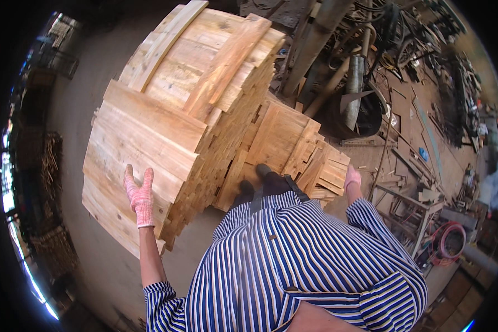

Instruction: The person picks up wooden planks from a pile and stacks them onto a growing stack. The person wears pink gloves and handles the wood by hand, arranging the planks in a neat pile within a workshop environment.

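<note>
A tall stack of pale wooden boards [144,146] stands in front of me to the left, with narrower boards lying across its far part. My left hand [140,193], in a pink knit glove, is over the near boards with fingers spread and nothing in it. Whether it touches the wood is hard to tell. My right hand [352,178], gloved alike, is out at my right side by the end of a lower pile of short boards [325,176]. It is seen edge-on, its fingers look stretched, and no held thing shows.
My feet stand on a low wooden layer [279,135] beside the tall stack. A dark round metal tub [365,119] with pipes is at the far right. Scrap wood and metal litter the floor there. A metal-framed stand [409,213] and a red coiled hose [449,242] are at right.
</note>
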Demonstrator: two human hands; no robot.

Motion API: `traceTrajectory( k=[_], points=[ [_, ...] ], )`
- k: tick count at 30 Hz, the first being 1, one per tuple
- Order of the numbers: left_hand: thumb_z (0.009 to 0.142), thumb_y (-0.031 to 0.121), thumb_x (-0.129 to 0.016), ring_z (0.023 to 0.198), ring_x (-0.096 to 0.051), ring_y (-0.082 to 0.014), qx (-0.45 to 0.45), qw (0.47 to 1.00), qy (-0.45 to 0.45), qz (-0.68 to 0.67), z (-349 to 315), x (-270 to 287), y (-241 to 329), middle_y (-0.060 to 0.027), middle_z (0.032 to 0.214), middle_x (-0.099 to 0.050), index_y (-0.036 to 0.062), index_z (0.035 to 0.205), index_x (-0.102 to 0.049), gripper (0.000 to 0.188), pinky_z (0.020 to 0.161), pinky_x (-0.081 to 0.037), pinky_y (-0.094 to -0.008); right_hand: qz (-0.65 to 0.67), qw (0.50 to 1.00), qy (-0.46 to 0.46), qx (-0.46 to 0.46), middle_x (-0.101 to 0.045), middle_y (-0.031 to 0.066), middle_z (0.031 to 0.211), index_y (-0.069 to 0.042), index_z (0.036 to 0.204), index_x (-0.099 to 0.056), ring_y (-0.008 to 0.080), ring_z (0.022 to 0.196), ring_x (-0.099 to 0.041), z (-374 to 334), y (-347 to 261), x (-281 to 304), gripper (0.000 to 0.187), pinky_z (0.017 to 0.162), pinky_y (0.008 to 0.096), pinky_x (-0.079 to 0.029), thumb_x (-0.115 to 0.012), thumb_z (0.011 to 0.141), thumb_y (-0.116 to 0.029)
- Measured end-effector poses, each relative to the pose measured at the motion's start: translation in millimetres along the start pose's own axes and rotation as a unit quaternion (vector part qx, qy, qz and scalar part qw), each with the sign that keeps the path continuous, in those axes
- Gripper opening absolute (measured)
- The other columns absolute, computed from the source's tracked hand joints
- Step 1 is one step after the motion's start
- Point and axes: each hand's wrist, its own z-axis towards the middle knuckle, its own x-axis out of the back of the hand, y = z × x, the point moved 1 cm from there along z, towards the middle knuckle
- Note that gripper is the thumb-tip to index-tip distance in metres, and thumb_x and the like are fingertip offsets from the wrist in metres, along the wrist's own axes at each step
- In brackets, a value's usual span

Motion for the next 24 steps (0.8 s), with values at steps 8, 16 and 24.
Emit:
traceTrajectory(
  k=[8,16,24],
  points=[
    [0.089,0.038,-0.081,0.142,-0.045,-0.0364,-0.084,0.987,0.071,-0.117,15,16,14,-0.0221,0.15,-0.05,-0.0004,0.146,-0.051,0.076,0.118,-0.036,-0.0428,-0.092,0.958,-0.257,0.084,-0.068,0.0185,0.13,-0.005,0.133,-0.063,0.0332,0.115,-0.067,-25,119,-137,0.057,0.096,0.0403,-0.053,-0.055,0.096,-0.047],
    [0.095,0.051,-0.071,0.128,-0.057,-0.0311,0.221,0.911,0.308,-0.163,-108,133,-155,-0.02,0.148,-0.054,0.0029,0.144,-0.055,0.071,0.109,-0.043,-0.039,-0.46,0.615,-0.066,0.638,-0.07,0.0135,0.128,-0.011,0.141,-0.056,0.0323,0.108,-0.07,3,-97,-193,0.062,0.092,0.042,-0.056,-0.075,0.088,-0.039],
    [0.099,0.065,-0.054,0.142,-0.048,-0.0264,0.449,0.835,0.211,-0.239,-264,141,-342,-0.0159,0.151,-0.055,-0.0035,0.143,-0.056,0.081,0.119,-0.034,-0.0365,0.215,0.912,-0.332,0.107,-0.065,0.0048,0.104,-0.016,0.104,-0.063,0.0229,0.095,-0.06,-205,-307,-161,0.052,0.082,0.0527,-0.051,-0.067,0.091,-0.066]
  ],
)
